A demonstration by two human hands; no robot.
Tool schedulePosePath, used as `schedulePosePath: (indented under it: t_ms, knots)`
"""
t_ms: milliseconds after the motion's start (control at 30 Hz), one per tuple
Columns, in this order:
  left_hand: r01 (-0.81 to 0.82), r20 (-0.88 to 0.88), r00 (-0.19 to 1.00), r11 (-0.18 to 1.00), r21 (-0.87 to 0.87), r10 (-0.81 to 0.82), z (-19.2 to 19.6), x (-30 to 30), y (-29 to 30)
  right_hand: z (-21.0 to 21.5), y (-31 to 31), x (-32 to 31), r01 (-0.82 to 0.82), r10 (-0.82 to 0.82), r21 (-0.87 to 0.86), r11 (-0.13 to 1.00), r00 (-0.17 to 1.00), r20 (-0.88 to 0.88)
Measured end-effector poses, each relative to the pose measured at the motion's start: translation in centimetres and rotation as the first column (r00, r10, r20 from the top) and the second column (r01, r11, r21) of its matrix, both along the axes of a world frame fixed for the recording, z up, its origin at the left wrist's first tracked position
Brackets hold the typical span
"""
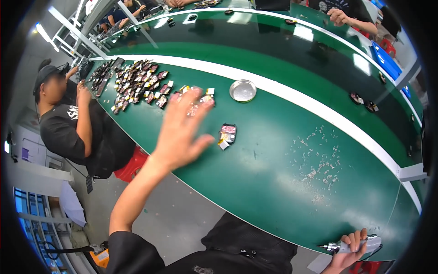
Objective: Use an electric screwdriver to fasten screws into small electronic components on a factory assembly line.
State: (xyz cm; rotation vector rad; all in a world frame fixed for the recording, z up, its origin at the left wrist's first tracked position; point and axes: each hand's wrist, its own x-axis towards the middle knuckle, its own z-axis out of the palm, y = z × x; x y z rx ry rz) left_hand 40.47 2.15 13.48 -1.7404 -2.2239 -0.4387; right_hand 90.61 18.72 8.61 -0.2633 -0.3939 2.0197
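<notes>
My left hand (179,132) reaches out over the green bench, fingers spread and a little blurred. It is nearest to a few small black devices with circuit boards (207,100), partly hidden behind the fingertips. To the right of that hand lies a single black device (228,132) with a reddish board and a yellow-and-white tab. At the bench's near right edge, my right hand (350,246) is wrapped round a grey electric screwdriver (373,242), its bit pointing left. Many tiny screws (319,169) are scattered on the bench between the lone device and the screwdriver.
A round metal dish (242,91) stands by the white rail (283,93). A big heap of similar devices (137,82) covers the bench's far left, where a co-worker (68,118) sits. Beyond the rail, a dark green belt (264,41) carries several devices. Other people's hands (340,17) show across it.
</notes>
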Motion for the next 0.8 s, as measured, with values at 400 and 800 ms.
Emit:
schedulePosePath:
  t_ms: [400,800]
  knots:
    - [-0.175,-0.332,0.938,0.961,-0.214,0.097,-3.0,-4.7,2.4,0.5,-0.5,0.3,-0.027,0.035,-0.091,0.996,0.995,0.093]
    - [-0.215,-0.412,0.902,0.963,-0.161,0.132,-3.5,-18.9,-6.2,0.4,0.0,0.4,-0.031,0.039,-0.088,0.996,0.995,0.092]
